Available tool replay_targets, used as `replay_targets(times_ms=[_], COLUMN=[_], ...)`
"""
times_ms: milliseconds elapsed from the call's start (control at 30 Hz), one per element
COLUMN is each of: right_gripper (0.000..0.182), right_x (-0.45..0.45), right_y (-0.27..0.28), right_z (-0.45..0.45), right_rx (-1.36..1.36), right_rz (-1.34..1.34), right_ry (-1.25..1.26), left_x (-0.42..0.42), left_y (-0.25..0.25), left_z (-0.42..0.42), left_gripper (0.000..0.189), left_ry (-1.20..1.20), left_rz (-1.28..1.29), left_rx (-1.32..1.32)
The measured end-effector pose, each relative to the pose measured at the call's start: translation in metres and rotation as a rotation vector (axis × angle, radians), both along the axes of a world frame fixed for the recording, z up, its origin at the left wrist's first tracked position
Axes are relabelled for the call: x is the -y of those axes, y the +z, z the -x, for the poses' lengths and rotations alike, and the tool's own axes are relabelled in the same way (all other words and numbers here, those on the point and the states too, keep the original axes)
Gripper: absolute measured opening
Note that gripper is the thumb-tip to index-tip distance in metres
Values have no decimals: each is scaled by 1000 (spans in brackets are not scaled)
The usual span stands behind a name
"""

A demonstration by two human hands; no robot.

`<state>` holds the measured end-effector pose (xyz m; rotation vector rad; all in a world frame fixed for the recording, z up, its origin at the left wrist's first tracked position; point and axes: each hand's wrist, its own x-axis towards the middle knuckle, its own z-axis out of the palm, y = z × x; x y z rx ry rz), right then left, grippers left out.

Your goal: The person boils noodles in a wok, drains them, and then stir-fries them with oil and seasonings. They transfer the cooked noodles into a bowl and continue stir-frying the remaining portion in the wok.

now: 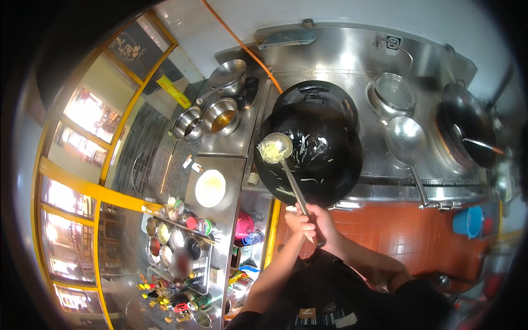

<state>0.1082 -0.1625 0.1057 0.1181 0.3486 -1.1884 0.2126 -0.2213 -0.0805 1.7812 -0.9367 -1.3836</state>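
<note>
A steel ladle (295,181) runs up from my hands over the left part of a black wok (297,119). Its bowl carries a tangle of thin pale shreds (271,152), some hanging over the rim. More pale strips (304,144) lie scattered inside the wok. My right hand (324,222) grips the ladle's dark handle near its lower end. Just left of it, touching or nearly so, my left hand (298,222) is closed on a small pale object (291,208), mostly hidden by the fingers. Both hands are below the wok's near rim.
Left of the wok are steel pots (222,117), one holding amber liquid, and a white plate (210,188). Seasoning bowls (163,233) and several bottles (173,297) crowd the counter lower left. A perforated skimmer (405,138) and another wok (468,111) occupy the right of the stove.
</note>
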Motion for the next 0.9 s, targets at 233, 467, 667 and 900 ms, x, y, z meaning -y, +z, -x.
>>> replay_targets(times_ms=[233,467,667,900], right_gripper=[32,20,15,18], right_x=[10,83,140,167], right_y=[23,19,-32,-61], right_z=[-33,-111,-185,-229], right_rx=[-493,-740,-1273,-1542], right_rz=[-59,85,413,384], right_ry=[144,396,480,500], left_x=[-19,-5,28,82], left_y=[43,16,1,0], left_z=[-42,-83,-172,-252], left_gripper=[15,8,6,20], left_ry=[-109,-362,-304,178], left_rz=[-248,-238,-137,-215], left_rx=[-523,-738,-543,-805])
